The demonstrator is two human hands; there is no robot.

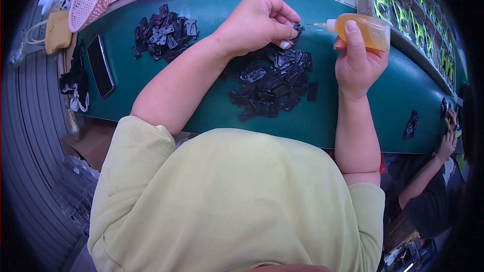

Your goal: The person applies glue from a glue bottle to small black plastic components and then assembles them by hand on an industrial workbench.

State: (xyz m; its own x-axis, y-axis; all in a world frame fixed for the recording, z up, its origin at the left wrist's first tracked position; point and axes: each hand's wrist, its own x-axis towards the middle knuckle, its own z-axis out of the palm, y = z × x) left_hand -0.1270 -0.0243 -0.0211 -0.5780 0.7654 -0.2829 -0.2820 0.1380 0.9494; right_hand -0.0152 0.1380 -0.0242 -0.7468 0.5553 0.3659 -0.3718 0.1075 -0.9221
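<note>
My left hand is closed in a pinch on a small black plastic part, partly hidden by the fingers. My right hand grips a squeeze bottle of amber liquid, tipped on its side. Its white cap carries a thin needle tip that points left toward the black part, with a small gap between them. Below the left hand lies a loose heap of black plastic parts on the green table. One flat dark piece lies at the heap's right edge.
A second pile of black parts lies to the left, near a phone. Pink baskets stand at the back left. A divided rack with bright yellow-green items borders the right. At the far right, another person's hands rest by the table edge.
</note>
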